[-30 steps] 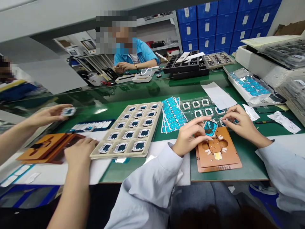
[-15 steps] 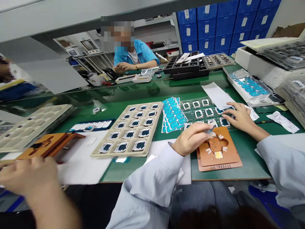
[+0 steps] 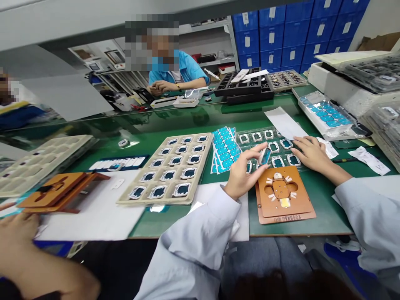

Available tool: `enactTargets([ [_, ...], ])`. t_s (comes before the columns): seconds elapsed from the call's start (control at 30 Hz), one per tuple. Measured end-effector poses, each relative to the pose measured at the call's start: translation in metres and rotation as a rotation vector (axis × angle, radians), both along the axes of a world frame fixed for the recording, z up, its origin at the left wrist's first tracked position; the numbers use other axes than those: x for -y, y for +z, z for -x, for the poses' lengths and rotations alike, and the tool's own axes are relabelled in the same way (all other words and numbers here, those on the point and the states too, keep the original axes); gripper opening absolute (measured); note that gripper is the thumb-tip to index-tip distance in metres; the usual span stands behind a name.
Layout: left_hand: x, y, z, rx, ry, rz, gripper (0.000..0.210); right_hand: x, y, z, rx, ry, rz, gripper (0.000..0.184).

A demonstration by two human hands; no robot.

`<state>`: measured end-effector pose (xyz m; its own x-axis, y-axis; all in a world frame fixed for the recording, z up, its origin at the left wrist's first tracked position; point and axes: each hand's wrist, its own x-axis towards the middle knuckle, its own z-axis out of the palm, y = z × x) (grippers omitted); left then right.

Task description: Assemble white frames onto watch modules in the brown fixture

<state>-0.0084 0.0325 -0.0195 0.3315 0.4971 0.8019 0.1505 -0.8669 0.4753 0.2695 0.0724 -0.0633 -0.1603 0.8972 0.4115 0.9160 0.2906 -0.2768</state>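
Note:
Between the thumb and fingertips of my left hand (image 3: 242,173) is a small white-rimmed frame part (image 3: 265,156) with a blue-teal face, tilted on edge. It is held just above the far-left edge of an orange-brown fixture block (image 3: 303,207), whose recess shows small white pads and a yellow patch. My right hand (image 3: 309,154) rests with its fingers stretched out at the right side of a clear tray (image 3: 250,143) of white-rimmed frame parts. Its fingertips are beside one frame part (image 3: 286,143); whether they touch it I cannot tell.
Blue sticker sheets (image 3: 225,152) and a beige tray (image 3: 200,183) of frame parts lie to the left. A white paper strip (image 3: 283,121) lies behind the clear tray. A co-worker's arm (image 3: 40,266) reaches in at left, beside another brown fixture (image 3: 62,189). Someone sits opposite.
My left hand has moved up and left off the fixture, turning the frame part so its blue face shows. My right hand has drawn back slightly from the tray parts. The co-worker's hand at left has lowered.

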Motion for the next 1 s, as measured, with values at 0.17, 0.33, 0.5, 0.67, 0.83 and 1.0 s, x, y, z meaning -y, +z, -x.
enactTargets([
  [0.17, -0.020, -0.011, 0.006, 0.041, 0.125, 0.183, 0.018, 0.008, 0.014, 0.006, -0.065, -0.018, -0.129, 0.044],
  [0.33, -0.056, -0.021, 0.021, -0.199, 0.444, 0.147, 0.015, 0.021, 0.033, 0.011, -0.217, 0.148, -0.337, 0.046],
  [0.5, -0.072, -0.031, 0.027, -0.470, 0.483, 0.208, 0.023, 0.031, 0.039, 0.012, -0.525, 0.187, -0.372, 0.043],
  [0.67, -0.071, -0.038, 0.026, -0.592, 0.418, 0.261, 0.025, 0.029, 0.034, 0.010, -0.938, 0.257, -0.291, 0.050],
  [0.83, -0.069, -0.043, 0.031, -0.675, 0.438, 0.287, 0.032, 0.033, 0.036, 0.010, -1.167, 0.339, -0.122, 0.052],
  [1.0, -0.061, -0.040, 0.030, -0.721, 0.514, 0.429, 0.055, 0.039, 0.037, 0.013, -1.145, 0.384, -0.049, 0.041],
])
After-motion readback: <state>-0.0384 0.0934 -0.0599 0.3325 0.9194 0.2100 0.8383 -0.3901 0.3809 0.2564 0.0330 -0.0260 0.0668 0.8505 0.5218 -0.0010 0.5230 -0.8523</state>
